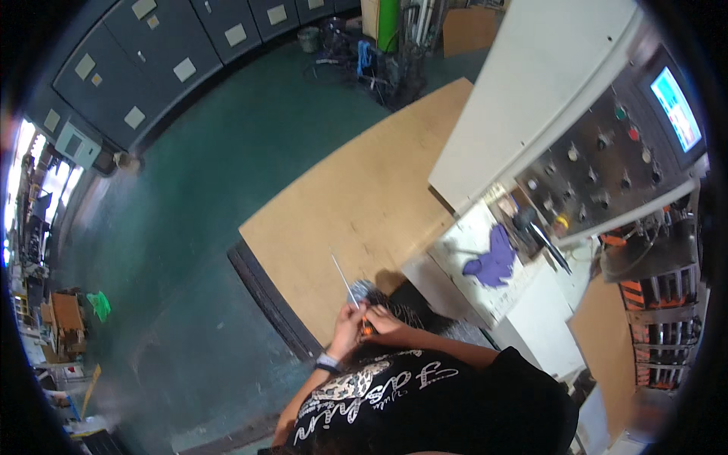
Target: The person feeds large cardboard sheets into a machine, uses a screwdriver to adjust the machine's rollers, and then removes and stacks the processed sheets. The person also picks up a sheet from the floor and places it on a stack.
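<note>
Close in front of my body, my two hands meet around a screwdriver (345,280) with a long thin metal shaft and an orange and dark handle. The shaft points up and slightly left, away from me. My left hand (347,329) has its fingers closed near where shaft and handle join. My right hand (387,323) is closed beside it, at the orange part of the handle; its fingers hide much of that. Just beyond the hands shows a shiny grey, rounded thing (364,288), whose kind I cannot make out.
A large tan board (341,189) lies beyond my hands. To the right, a purple glove (494,260) and a black-headed mallet-like tool (542,239) rest on a white ledge (462,250), below a control panel (599,163) with knobs and a screen. Dark cabinets (152,61) line the far left.
</note>
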`<state>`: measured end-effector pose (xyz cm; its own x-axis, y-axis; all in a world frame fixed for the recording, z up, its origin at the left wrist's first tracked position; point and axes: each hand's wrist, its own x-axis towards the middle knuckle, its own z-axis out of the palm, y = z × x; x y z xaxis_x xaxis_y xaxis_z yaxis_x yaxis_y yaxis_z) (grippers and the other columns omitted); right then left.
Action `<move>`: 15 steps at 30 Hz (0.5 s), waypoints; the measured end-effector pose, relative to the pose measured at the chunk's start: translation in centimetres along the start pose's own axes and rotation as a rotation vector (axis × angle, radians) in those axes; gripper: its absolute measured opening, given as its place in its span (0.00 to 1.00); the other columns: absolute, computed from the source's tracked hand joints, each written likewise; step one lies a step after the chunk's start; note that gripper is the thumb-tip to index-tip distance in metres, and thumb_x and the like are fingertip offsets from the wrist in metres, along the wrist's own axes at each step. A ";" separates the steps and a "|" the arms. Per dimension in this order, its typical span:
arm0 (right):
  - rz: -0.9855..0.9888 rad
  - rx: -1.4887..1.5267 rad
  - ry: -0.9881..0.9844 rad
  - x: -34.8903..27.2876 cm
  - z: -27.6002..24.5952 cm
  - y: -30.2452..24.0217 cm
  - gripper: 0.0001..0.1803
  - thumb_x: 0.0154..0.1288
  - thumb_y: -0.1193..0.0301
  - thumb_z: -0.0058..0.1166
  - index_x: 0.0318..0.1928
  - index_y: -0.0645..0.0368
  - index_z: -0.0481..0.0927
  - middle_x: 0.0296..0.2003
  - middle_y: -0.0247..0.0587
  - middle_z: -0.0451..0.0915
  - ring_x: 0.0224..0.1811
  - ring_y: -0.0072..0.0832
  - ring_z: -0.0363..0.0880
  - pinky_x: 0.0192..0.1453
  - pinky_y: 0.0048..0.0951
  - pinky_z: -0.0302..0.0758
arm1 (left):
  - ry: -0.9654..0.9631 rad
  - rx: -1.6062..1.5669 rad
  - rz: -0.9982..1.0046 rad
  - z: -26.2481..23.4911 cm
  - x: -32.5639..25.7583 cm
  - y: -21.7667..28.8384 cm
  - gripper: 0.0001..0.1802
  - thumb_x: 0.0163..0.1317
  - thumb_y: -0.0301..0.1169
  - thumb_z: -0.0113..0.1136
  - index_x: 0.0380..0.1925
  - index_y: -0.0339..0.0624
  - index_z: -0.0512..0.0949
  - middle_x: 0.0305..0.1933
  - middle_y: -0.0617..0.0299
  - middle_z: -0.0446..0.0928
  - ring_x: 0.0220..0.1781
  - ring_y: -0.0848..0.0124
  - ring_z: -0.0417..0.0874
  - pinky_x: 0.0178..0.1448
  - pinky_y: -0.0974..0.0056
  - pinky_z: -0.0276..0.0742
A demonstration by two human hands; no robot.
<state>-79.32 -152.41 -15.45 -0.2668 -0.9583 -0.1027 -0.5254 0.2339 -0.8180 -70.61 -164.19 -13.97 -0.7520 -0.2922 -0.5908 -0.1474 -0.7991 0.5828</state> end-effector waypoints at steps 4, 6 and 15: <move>-0.024 0.281 -0.182 11.7 2.2 4.7 0.29 0.58 0.60 0.53 0.55 0.63 0.60 0.44 0.53 0.68 0.46 0.42 0.69 0.50 0.37 0.67 | -0.070 0.072 -0.095 -6.3 7.3 7.2 0.06 0.65 0.29 0.50 0.37 0.40 0.70 0.34 0.62 0.74 0.30 0.76 0.76 0.32 0.74 0.74; -0.080 0.392 -0.201 19.5 3.1 8.5 0.23 0.60 0.64 0.51 0.51 0.62 0.63 0.35 0.46 0.70 0.39 0.31 0.70 0.42 0.32 0.68 | -0.015 0.122 -0.106 -9.4 12.3 12.1 0.09 0.65 0.32 0.49 0.40 0.39 0.70 0.38 0.61 0.75 0.37 0.74 0.78 0.38 0.72 0.76; 0.171 0.441 0.060 50.5 -9.9 25.0 0.25 0.62 0.68 0.47 0.60 0.57 0.61 0.45 0.52 0.74 0.46 0.35 0.74 0.52 0.31 0.69 | 0.565 1.004 -0.129 -27.6 38.8 26.4 0.13 0.66 0.37 0.45 0.39 0.36 0.70 0.37 0.55 0.74 0.38 0.64 0.76 0.41 0.61 0.73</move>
<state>-113.91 -193.33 -35.45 -0.3723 -0.8980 -0.2347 -0.0806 0.2832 -0.9557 -85.93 -211.17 -36.92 -0.3377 -0.6344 -0.6953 -0.8361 -0.1370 0.5311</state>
